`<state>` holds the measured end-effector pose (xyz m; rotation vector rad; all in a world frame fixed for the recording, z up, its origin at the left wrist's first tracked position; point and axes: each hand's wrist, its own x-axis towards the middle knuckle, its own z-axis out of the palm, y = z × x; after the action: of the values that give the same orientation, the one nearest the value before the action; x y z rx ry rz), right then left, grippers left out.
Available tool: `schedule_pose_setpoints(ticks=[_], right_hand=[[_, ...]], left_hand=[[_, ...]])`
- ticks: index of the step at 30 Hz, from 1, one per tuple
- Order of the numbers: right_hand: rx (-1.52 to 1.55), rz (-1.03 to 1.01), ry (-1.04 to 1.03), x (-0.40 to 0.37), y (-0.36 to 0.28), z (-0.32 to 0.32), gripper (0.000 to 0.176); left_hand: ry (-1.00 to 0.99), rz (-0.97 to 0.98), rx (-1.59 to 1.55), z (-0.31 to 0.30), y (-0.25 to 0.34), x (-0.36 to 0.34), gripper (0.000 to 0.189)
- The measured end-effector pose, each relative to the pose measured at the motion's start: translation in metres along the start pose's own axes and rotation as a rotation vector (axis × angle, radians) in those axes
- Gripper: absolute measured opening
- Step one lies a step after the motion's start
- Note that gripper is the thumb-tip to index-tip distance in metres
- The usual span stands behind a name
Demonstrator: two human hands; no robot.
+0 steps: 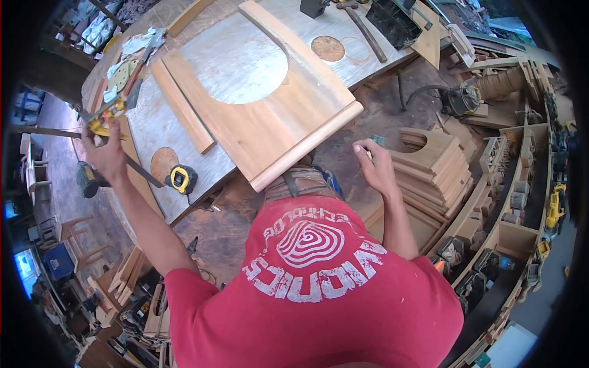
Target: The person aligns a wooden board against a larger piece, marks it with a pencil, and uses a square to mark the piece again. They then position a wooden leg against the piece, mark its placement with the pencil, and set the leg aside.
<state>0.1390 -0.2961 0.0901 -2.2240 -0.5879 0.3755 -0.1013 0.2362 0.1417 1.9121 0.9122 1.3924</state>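
Note:
My left hand (pixel 105 153) is stretched out at the table's left edge, fingers closed around a yellow-and-dark tool (pixel 109 116); its exact kind is blurred. A dark flat bar (pixel 145 172) slants from beside that hand across the table corner. Closest to my body lies a wooden panel (pixel 264 126) with a large rounded cutout and a rounded strip (pixel 310 144) along its near edge. My right hand (pixel 375 164) is raised to the right of the panel, clear of it, its fingers curled together with a small pale tip showing between them.
A yellow-black tape measure (pixel 182 179) sits near the table's front edge. A loose wooden strip (pixel 183 110) lies left of the panel. Toward the back right are a hammer (pixel 362 30) and a black crate (pixel 392 23). Stacked cut panels (pixel 429 165) stand on the right.

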Motion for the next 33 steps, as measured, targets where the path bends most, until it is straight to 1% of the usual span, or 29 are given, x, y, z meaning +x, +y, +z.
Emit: schedule_pose_setpoints(ticks=[1, 3, 4, 7, 9, 11, 13, 14, 17, 18, 21, 22, 24, 25, 27, 28, 29, 31, 33], right_hand=[[-0.027, -0.006, 0.010, 0.007, 0.000, -0.005, 0.028], [-0.050, -0.036, 0.038, 0.027, -0.002, -0.014, 0.029], [-0.057, -0.056, 0.049, 0.039, -0.002, -0.018, 0.029], [-0.115, -0.013, -0.033, 0.088, 0.005, -0.030, 0.032], [-0.152, -0.060, -0.096, 0.128, 0.011, -0.036, 0.033], [-0.131, -0.115, -0.172, 0.167, 0.023, -0.041, 0.033], [-0.050, -0.182, -0.254, 0.210, 0.037, -0.047, 0.033], [0.008, -0.135, -0.340, 0.232, 0.040, -0.055, 0.034], [0.159, -0.169, -0.523, 0.281, 0.034, -0.069, 0.036], [0.169, -0.258, -0.614, 0.295, 0.032, -0.067, 0.037], [0.061, -0.401, -0.919, 0.301, -0.004, -0.072, 0.033], [0.085, -0.556, -0.930, 0.300, -0.005, -0.071, 0.035], [0.139, -0.885, -0.939, 0.297, -0.010, -0.069, 0.041], [0.046, -0.962, -0.928, 0.293, -0.015, -0.073, 0.045], [-0.136, -1.107, -0.870, 0.281, -0.024, -0.089, 0.053], [-0.216, -1.078, -0.912, 0.280, -0.022, -0.092, 0.060], [-0.299, -1.053, -0.891, 0.282, -0.017, -0.093, 0.058], [-0.467, -0.999, -0.838, 0.286, -0.003, -0.092, 0.055], [-0.519, -0.961, -0.872, 0.300, 0.006, -0.099, 0.051]], left_hand=[[-0.005, -0.036, -0.086, 0.000, 0.023, -0.002, 0.068], [-0.108, -0.165, 0.019, 0.001, 0.077, -0.015, 0.072], [-0.156, -0.228, 0.075, 0.000, 0.094, -0.025, 0.074], [-0.240, -0.248, -0.105, 0.009, 0.090, -0.080, 0.073], [-0.251, -0.361, -0.260, 0.026, 0.092, -0.135, 0.076], [-0.230, -0.582, -0.267, 0.048, 0.117, -0.186, 0.075], [-0.117, -0.690, -0.242, 0.066, 0.133, -0.233, 0.074], [-0.057, -0.745, -0.233, 0.080, 0.142, -0.248, 0.074], [0.101, -0.969, -0.156, 0.109, 0.188, -0.263, 0.065], [0.162, -0.898, -0.163, 0.122, 0.201, -0.264, 0.046], [0.400, -0.696, -0.446, 0.153, 0.226, -0.252, 0.033], [0.536, -0.676, -0.474, 0.173, 0.236, -0.243, 0.031], [0.630, -0.645, -0.643, 0.212, 0.235, -0.240, 0.029], [0.669, -0.628, -0.725, 0.231, 0.237, -0.242, 0.028], [0.724, -0.721, -0.789, 0.286, 0.257, -0.242, 0.029], [0.751, -0.743, -0.932, 0.310, 0.258, -0.246, 0.030], [0.773, -0.764, -1.078, 0.332, 0.253, -0.254, 0.030], [0.692, -0.809, -1.182, 0.371, 0.237, -0.272, 0.030], [0.613, -0.909, -1.197, 0.404, 0.234, -0.280, 0.032]])
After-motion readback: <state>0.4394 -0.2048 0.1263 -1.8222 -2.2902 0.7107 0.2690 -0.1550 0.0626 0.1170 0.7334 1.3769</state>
